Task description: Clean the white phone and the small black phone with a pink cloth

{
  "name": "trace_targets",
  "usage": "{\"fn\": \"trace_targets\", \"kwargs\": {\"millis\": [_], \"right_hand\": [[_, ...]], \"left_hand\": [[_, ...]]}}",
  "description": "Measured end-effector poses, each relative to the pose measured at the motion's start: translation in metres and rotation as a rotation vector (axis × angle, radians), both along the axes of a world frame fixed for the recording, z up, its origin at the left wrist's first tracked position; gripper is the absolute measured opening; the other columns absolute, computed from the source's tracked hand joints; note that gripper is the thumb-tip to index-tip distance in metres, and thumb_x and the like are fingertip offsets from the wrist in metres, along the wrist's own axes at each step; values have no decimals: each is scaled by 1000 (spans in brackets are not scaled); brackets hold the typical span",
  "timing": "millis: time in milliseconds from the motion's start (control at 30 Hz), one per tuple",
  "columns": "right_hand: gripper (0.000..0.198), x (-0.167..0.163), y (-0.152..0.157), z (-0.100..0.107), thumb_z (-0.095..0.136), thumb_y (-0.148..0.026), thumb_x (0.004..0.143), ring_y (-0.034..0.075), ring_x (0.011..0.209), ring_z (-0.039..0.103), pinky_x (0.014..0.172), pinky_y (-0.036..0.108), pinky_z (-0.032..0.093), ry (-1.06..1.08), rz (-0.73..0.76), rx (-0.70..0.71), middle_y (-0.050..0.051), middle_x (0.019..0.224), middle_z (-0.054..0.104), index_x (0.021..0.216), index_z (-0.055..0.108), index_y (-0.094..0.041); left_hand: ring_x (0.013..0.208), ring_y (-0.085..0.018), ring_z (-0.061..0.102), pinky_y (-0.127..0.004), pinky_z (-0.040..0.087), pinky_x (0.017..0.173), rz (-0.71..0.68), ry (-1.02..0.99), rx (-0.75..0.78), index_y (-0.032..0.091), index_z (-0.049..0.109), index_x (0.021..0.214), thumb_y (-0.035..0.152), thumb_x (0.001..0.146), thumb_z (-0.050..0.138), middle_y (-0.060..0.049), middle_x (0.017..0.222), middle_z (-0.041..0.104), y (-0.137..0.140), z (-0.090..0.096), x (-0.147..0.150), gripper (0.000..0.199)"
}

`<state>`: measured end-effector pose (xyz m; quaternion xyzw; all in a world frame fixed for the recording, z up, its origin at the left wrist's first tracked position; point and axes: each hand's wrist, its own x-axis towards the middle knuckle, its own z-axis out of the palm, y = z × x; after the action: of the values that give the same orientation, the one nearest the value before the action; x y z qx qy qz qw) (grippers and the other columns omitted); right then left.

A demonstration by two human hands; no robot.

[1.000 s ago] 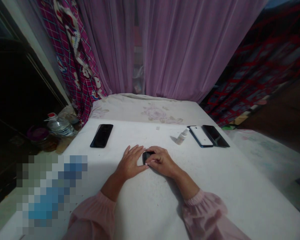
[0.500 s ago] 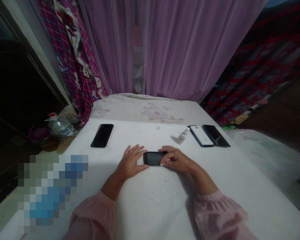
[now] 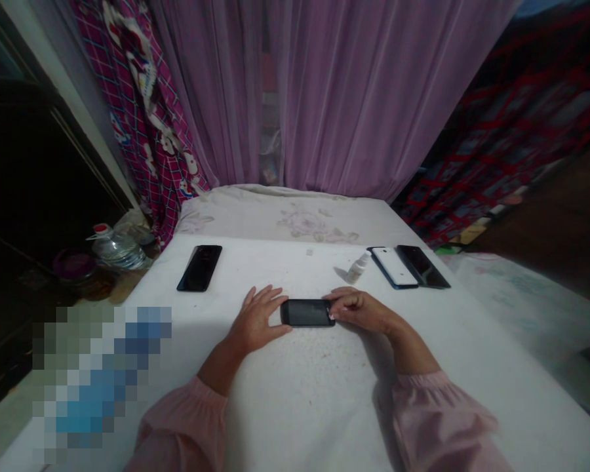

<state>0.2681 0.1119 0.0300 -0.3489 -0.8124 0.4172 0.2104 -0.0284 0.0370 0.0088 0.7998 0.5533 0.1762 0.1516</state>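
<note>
A dark smartphone lies flat, lengthwise across the white cloth in front of me, screen side up. My left hand holds its left end between thumb and index finger at opposite edges, the other fingers spread on the cloth. At the phone's right end, my right hand is closed in a pinch on a small white piece, pressed to the screen. Its material is too small to make out. Beyond the right hand a small white spray bottle stands upright.
A black phone lies at the far left of the white-covered table. On the right lie a white phone and a dark phone. A clear water jug stands beyond the left edge. Purple curtains hang behind.
My right hand has slid right along the phone with the white piece, baring more of the screen. The left hand and the phone have stayed in place.
</note>
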Motion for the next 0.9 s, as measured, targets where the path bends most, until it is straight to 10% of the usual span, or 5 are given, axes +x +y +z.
{"fn": "trace_targets", "kwargs": {"millis": [300,900], "right_hand": [[24,-20,4,-17,63,-36,82,20,73,65,69,33,52,30,-203,62,8,77,72,80,76,-16],[15,-107,-18,-8,67,-19,85,20,88,62,85,36,39,-236,-250,467,1,89,74,92,76,-29]], "left_hand": [[144,-31,32,-57,12,119,4,9,-25,26,52,137,49,80,73,-9,149,47,0,3,1,65],[144,-28,31,-55,10,120,-1,-50,-46,28,51,135,48,77,73,-8,149,48,4,0,3,65]]}}
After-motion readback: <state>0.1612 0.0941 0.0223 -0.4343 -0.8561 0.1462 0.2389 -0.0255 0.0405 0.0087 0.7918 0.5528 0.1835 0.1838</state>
